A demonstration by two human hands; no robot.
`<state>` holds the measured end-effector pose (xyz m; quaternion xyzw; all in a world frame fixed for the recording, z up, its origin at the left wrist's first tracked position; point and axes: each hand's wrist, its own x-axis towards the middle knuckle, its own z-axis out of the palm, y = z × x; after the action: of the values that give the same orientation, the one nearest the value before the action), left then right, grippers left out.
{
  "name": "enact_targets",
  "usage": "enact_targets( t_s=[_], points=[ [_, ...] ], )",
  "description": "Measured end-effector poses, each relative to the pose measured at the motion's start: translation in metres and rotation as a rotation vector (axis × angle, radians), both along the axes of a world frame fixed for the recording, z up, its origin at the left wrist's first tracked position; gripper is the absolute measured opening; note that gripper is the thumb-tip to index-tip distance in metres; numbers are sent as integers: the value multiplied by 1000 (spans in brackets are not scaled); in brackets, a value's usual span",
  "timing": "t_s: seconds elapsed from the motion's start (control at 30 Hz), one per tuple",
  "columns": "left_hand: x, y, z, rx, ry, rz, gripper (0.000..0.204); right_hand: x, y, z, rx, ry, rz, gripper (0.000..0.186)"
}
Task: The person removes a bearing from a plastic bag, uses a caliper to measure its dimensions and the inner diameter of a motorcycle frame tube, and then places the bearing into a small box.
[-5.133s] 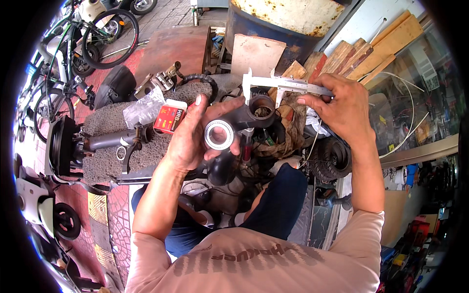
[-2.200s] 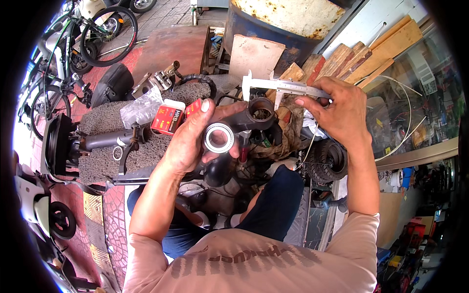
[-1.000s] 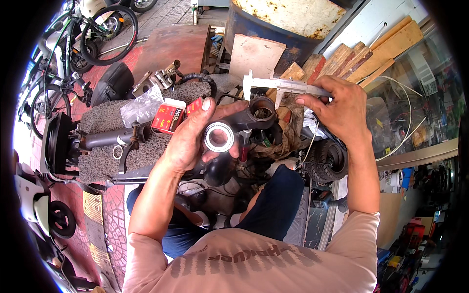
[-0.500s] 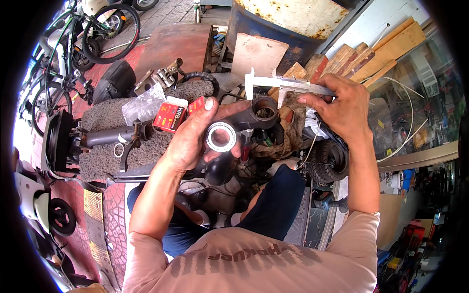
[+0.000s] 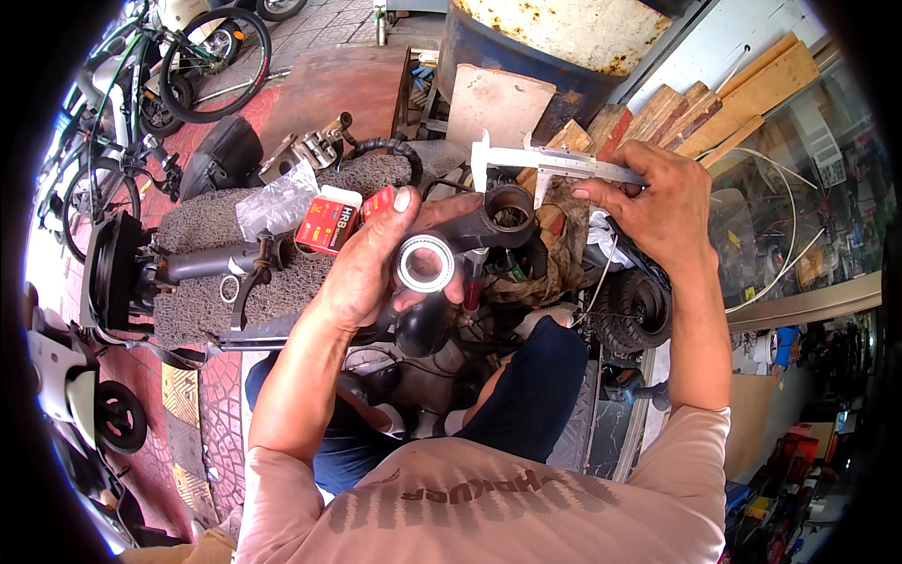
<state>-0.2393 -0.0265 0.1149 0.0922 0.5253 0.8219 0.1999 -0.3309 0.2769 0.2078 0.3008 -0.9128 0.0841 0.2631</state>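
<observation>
My left hand [image 5: 365, 268] is closed on a silver ring bearing [image 5: 425, 289], with the thumb and fingers round it. Skin shows through the bearing's bore. Right behind it and touching the fingers is a black metal piece with an open tubular end [image 5: 512, 235]; how it is supported is hidden. My right hand [image 5: 662, 193] grips a silver vernier caliper [image 5: 583, 167] by its beam. The caliper's jaws are spread, their tips at either side of the tubular end's upper rim. Whether they touch the metal, I cannot tell.
A red bearing box [image 5: 324, 224] and a clear plastic bag [image 5: 277, 199] lie on a grey textured pad [image 5: 193, 226], with a dark tube [image 5: 211, 263] alongside. Wooden boards [image 5: 672, 117] lean at the right by a glass case [image 5: 789, 188]. A tyre [image 5: 634, 315] lies below my right hand.
Both hands, the caliper and the bearing stay where they were. A tan shape at the lower left edge has come further into view.
</observation>
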Motion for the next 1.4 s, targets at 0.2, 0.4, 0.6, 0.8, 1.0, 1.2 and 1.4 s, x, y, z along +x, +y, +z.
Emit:
enact_targets(
  t_s=[0.2, 0.4, 0.6, 0.8, 1.0, 1.2, 1.4],
  points=[
    [0, 1, 3, -6, -4, -6, 100, -1, 1, 0, 22, -18, -4, 51],
    [0, 1, 2, -40, 9, 4, 100, 1, 2, 4, 55, -18, 4, 41],
    [-1, 1, 1, -13, 1, -1, 99, 0, 2, 2, 45, 0, 17, 41],
    [0, 0, 3, -4, 4, -8, 99, 2, 1, 5, 60, 18, 23, 43],
    [-1, 0, 1, 6, -12, -12, 99, 1, 2, 4, 70, 20, 19, 44],
    [0, 0, 0, 0, 4, -10, 100, 1, 2, 3, 53, 12, 10, 48],
    [1, 1, -1, 29, 2, -10, 96, 0, 1, 1, 29, 6, 1, 58]
  ],
)
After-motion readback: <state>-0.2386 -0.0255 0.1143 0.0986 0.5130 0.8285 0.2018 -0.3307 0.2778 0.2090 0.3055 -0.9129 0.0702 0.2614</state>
